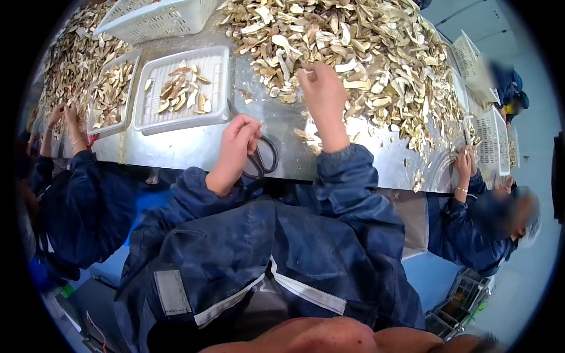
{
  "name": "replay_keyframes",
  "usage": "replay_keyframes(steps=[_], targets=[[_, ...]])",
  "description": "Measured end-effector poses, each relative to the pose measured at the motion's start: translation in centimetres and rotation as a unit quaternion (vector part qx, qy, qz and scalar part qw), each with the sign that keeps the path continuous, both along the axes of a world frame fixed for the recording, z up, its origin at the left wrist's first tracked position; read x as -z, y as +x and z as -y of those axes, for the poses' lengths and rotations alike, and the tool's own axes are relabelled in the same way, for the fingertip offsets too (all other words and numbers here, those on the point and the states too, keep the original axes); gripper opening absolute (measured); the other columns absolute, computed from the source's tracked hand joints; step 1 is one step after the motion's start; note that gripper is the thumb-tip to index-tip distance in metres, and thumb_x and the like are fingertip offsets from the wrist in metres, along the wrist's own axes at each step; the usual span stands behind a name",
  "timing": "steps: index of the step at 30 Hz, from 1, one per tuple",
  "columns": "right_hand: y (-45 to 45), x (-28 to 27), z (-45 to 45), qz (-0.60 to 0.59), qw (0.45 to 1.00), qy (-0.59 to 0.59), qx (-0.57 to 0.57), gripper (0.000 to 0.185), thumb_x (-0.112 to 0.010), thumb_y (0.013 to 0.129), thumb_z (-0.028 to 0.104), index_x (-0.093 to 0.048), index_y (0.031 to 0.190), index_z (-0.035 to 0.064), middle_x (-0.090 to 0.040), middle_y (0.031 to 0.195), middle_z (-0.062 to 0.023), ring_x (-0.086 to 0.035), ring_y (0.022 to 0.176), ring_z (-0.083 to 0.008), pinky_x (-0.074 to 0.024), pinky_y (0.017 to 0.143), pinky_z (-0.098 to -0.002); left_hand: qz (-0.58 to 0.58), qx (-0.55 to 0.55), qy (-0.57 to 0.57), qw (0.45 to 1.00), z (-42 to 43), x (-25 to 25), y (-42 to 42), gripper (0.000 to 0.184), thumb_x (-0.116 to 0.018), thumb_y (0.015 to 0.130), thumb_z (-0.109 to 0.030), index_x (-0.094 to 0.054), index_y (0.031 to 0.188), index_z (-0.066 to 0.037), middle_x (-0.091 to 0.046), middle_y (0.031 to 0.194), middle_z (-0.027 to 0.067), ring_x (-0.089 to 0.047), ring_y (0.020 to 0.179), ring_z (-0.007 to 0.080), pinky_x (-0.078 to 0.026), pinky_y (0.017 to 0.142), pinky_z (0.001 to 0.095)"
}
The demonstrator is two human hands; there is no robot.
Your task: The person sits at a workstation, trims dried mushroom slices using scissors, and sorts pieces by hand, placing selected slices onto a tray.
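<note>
A large heap of dried mushroom slices [353,53] covers the metal table before me. At the heap's near edge is my right hand [325,94], its fingers curled and pinched together; whatever lies between the fingertips is hidden. My left hand [236,146] hovers lower, between the tray and the heap, fingers closed; I cannot make out anything in it. Beside and partly behind it lie black-handled scissors [271,154], blades pointing toward the tray. The white plastic tray [226,82] to the left holds a small pile of mushroom slices [181,91].
A white perforated basket [165,22] stands behind the tray. Another tray [126,120] with slices sits farther left, near a co-worker's hands [70,117]. On the right, another co-worker's hands [465,162] are at the table edge, close to white baskets [491,138].
</note>
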State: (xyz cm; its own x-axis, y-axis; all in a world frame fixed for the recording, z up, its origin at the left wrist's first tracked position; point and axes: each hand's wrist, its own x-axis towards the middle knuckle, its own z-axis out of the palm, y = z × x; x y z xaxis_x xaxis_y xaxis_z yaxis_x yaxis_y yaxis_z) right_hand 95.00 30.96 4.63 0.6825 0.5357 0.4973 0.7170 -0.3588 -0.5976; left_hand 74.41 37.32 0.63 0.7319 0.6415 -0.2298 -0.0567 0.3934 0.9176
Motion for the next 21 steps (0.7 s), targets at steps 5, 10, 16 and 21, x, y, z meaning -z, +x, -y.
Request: replay_keyframes(steps=[5, 10, 16, 21], targets=[[1.1, 1.6, -3.8, 0.046, 0.997, -0.058, 0.031, 0.024, -0.073, 0.082, 0.029, -0.064, 0.083, 0.0059, -0.066, 0.083, -0.0116, -0.065, 0.074, -0.0347, -0.0494, 0.061, -0.0433, 0.006, -0.004, -0.022, 1.0, -0.8, -0.8, 0.2, 0.011, -0.054, 0.096, -0.015, -0.059, 0.095, -0.006, -0.058, 0.08, 0.0026, -0.046, 0.06, 0.0076, -0.035, 0.054, 0.0221], [-0.8, 2.2, -1.1, -0.225, 0.969, 0.094, -0.047, 0.027, -0.073, 0.085, 0.029, -0.065, 0.085, 0.0035, -0.064, 0.07, -0.0061, -0.063, 0.063, -0.0222, -0.0478, 0.058, -0.0374, 0.016, -0.019, -0.086, 0.996, -1.2, 0.1, -0.4, 0.012, -0.052, 0.097, -0.015, -0.057, 0.103, -0.005, -0.058, 0.084, 0.0041, -0.048, 0.063, 0.0095, -0.038, 0.056, 0.0238], [-5.5, 1.5, 3.2, -0.683, 0.695, 0.114, -0.195, 0.017, -0.067, 0.093, 0.022, -0.066, 0.096, 0.0049, -0.055, 0.065, 0.002, -0.043, 0.048, -0.0048, -0.0285, 0.043, -0.0194, 0.184, -0.027, -0.217, 0.958, -2.4, -0.4, 1.5, 0.037, -0.044, 0.105, -0.033, -0.047, 0.127, -0.003, -0.059, 0.101, 0.0104, -0.06, 0.09, 0.0193, -0.051, 0.077, 0.0332], [-5.4, 0.0, 2.6, -0.302, 0.94, -0.1, -0.125, 0.033, -0.07, 0.09, 0.034, -0.07, 0.086, 0.0009, -0.057, 0.064, -0.0039, -0.049, 0.058, -0.0138, -0.0411, 0.055, -0.0292, 0.243, 0.003, -0.355, 0.903, -2.5, 0.3, 1.0, 0.054, -0.033, 0.105, -0.051, -0.045, 0.133, -0.006, -0.061, 0.115, 0.0146, -0.061, 0.102, 0.0247, -0.053, 0.091, 0.0423]])
